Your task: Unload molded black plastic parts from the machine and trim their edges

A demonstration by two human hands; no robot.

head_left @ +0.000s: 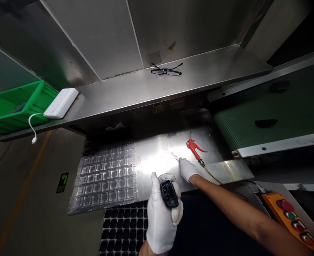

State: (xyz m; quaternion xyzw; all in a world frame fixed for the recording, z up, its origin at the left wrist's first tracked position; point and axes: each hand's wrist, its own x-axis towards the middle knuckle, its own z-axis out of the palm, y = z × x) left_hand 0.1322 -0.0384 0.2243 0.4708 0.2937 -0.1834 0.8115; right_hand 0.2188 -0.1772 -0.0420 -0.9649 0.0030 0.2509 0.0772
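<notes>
My left hand (162,213), in a white glove, is closed around a small black plastic part (169,193) with several openings in its face. My right hand (187,169), also gloved, rests on the steel worktop (157,156) and pinches a thin metal tweezer (175,156) that points up and to the left. A red air blow gun (194,147) lies just right of that hand, its hose trailing toward me. A clear blister tray (106,176) with many empty pockets lies on the left of the worktop.
A black grid tray (124,227) sits below the clear one. On the upper steel shelf (135,89) lie black glasses (166,70) and a white power bank (61,102) with cable. A green bin (15,106) hangs left. A green conveyor belt (269,113) carries black parts; an orange button box (292,220) is lower right.
</notes>
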